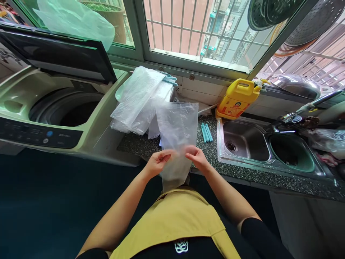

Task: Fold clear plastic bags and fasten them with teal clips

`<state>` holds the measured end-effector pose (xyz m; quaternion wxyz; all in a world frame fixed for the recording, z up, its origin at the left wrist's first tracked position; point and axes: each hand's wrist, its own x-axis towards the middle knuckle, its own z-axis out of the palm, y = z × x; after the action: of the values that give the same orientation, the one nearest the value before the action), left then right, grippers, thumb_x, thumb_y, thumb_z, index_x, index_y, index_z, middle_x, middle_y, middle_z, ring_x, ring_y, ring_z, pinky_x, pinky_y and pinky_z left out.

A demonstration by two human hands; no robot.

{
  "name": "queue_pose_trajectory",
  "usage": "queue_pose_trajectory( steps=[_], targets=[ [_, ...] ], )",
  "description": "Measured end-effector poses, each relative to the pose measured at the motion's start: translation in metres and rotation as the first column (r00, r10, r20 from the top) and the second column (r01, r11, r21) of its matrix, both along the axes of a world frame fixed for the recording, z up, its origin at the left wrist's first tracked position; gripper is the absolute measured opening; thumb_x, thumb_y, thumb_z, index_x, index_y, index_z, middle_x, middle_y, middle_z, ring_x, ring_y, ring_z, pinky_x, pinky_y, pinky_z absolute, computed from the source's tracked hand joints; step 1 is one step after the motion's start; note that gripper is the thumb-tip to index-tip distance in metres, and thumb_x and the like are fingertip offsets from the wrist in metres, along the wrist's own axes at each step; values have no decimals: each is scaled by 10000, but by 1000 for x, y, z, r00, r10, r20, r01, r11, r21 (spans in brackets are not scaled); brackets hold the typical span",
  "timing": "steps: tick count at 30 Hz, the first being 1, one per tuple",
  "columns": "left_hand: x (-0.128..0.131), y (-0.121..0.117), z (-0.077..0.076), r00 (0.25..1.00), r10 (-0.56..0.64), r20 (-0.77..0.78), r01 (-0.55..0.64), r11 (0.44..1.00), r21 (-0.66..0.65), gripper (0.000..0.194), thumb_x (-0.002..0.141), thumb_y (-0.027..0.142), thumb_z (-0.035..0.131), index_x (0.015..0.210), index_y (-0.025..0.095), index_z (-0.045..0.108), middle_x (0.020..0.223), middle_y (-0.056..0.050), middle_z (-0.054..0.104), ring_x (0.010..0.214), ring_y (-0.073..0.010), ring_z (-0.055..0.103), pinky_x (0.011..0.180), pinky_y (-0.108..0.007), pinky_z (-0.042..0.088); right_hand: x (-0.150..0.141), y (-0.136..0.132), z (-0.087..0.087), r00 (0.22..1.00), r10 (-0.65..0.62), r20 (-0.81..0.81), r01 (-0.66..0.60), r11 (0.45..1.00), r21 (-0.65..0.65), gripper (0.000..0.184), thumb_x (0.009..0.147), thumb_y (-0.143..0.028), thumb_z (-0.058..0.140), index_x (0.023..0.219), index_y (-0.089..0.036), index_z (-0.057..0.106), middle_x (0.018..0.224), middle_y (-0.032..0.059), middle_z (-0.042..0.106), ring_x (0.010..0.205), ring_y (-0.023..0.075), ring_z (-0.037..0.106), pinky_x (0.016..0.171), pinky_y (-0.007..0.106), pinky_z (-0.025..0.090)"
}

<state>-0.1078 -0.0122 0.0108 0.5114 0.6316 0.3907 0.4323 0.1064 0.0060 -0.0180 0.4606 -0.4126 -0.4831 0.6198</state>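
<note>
A clear plastic bag (178, 124) is held up in front of my body, its lower end hanging past the counter's edge. My left hand (161, 160) pinches its left side about midway down. On the opposite side my right hand (197, 157) is closed on the same bag, with fingertips slightly blurred. Just right of the bag, several teal strips (206, 133) lie side by side on the speckled counter (215, 158). Behind and to the left, a pile of clear plastic bags (140, 99) is heaped, with more light-blue strips (169, 79) at its back.
At left stands a washing machine (88, 133) with its lid raised. A yellow jug (237, 99) stands behind the steel sink (245, 140), which has a faucet (291, 117) and a green basin (292, 151). Barred windows (188, 28) line the back; metal colanders (315, 21) hang upper right.
</note>
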Motion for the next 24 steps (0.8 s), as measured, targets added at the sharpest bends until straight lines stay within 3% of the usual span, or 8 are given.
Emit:
queue_pose_trajectory(
  steps=[2,4,7,10,13,15,18,24],
  targets=[
    [2,-1,-4,999,16,46,-15,999,-35,519,741,357,685,1214,171,581,1052,-105,717,969,-221,666,884,-339,505,-5,4,4,993,-102,52,99,993,59,332,613,-493,765,730,-196,676,692,0,674,647,135,599,663,273,498],
    [4,-1,-12,998,56,26,-55,996,-64,606,654,407,752,1190,173,591,1031,-99,718,952,-228,666,849,-335,517,-10,5,4,973,-221,59,213,969,126,307,639,-492,742,703,-201,670,664,-5,659,614,126,579,634,269,490],
    [5,-1,-25,989,126,-78,-132,988,-81,326,705,477,680,770,158,700,762,-61,721,751,-198,666,733,-308,524,-15,3,3,937,-345,49,329,922,202,289,641,-481,741,717,-210,673,706,6,676,660,143,602,677,290,503],
    [3,-3,-33,978,165,-125,-174,983,-58,377,776,482,596,580,165,653,609,-37,667,630,-169,620,673,-291,501,-14,0,7,922,-384,53,363,904,228,302,634,-490,746,717,-211,668,715,15,686,686,157,619,705,307,513],
    [-1,-5,-32,977,150,-152,-161,985,-63,361,747,503,622,633,167,688,663,-54,694,677,-186,636,704,-305,505,-8,-5,13,939,-339,57,322,926,199,363,615,-503,760,821,-217,672,771,23,706,709,166,634,697,305,522],
    [-2,-7,-25,988,84,-130,-99,989,-111,349,692,500,685,802,171,721,827,-81,732,817,-218,663,795,-331,508,-4,-9,17,950,-302,81,285,943,170,360,632,-510,747,826,-214,676,768,26,709,707,168,637,687,298,521],
    [-2,-11,-11,999,-6,-37,-1,982,-191,578,610,446,776,1109,186,645,1079,-103,702,1028,-257,631,930,-366,469,0,-17,19,952,-280,120,265,956,123,347,670,-543,704,696,-198,679,674,28,694,642,163,623,656,296,515],
    [1,-8,11,973,-103,208,165,937,-307,507,669,452,739,1075,164,642,1099,-125,692,1077,-285,616,967,-395,442,13,-25,27,960,-237,150,228,971,76,424,647,-606,690,753,-198,736,744,40,728,707,196,655,715,325,516]
  ],
)
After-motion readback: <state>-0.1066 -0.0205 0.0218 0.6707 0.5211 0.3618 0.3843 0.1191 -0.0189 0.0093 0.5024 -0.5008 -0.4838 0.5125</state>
